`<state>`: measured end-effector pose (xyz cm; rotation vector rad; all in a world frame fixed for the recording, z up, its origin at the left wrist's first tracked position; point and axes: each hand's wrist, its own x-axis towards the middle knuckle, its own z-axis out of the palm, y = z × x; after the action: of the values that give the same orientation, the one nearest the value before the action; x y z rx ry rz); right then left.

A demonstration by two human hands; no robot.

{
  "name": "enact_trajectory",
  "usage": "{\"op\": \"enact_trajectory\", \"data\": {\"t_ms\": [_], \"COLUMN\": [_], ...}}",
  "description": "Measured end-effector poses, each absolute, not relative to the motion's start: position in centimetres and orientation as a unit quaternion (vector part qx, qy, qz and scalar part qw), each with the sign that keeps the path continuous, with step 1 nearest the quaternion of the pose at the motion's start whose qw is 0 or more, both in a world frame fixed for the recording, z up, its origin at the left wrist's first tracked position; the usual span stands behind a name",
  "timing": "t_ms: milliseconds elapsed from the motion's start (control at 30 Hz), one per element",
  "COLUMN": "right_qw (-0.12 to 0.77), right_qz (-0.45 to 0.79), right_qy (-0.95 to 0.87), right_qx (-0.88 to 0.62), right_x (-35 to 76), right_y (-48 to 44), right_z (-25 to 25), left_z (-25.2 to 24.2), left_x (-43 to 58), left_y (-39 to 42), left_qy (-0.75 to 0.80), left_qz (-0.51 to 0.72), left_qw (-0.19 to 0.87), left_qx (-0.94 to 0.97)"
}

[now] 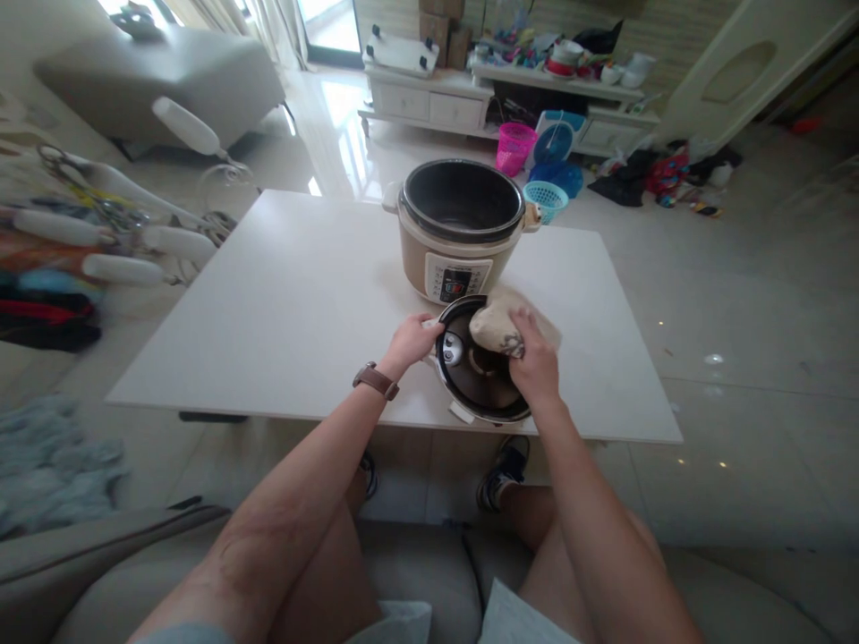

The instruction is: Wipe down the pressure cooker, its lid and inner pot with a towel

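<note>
A beige pressure cooker [458, 234] stands open on the white table [288, 304], its dark inner pot showing. Its round dark lid [478, 376] lies at the table's near edge, in front of the cooker. My left hand [411, 341] grips the lid's left rim, fingers curled round it. My right hand [533, 358] is closed on a bunched beige cloth [497, 326] and presses it onto the lid's upper right part. A brown watch sits on my left wrist.
A drying rack with white bars [121, 241] stands left of the table. A grey sofa [167, 76] is at the far left. Pink [514, 148] and blue baskets [545, 199] and scattered clutter lie on the tiled floor behind the cooker, below a white cabinet [429, 103].
</note>
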<state>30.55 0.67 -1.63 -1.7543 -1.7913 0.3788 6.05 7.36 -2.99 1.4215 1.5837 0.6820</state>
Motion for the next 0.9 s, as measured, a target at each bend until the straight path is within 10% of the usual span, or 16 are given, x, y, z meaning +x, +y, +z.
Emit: {"op": "enact_trajectory", "data": {"t_ms": [267, 500, 700, 900], "right_qw": [0.097, 0.337, 0.618, 0.501], "right_qz": [0.221, 0.44, 0.213, 0.078], "right_qy": [-0.643, -0.535, -0.366, -0.452], "right_qx": [-0.727, -0.638, -0.662, -0.734], "right_x": [29.0, 30.1, 33.5, 32.6], "right_y": [0.2, 1.2, 1.8, 0.6], "right_z": [-2.0, -1.9, -0.6, -0.5], "left_z": [-3.0, -3.3, -3.4, -4.0], "left_x": [6.1, 6.1, 5.8, 6.0], "left_y": [7.4, 7.5, 7.7, 7.9], "left_qy": [0.639, 0.633, 0.636, 0.636], "left_qz": [0.254, 0.258, 0.252, 0.25], "left_qw": [0.408, 0.399, 0.399, 0.396], "left_qx": [0.6, 0.611, 0.611, 0.614]}}
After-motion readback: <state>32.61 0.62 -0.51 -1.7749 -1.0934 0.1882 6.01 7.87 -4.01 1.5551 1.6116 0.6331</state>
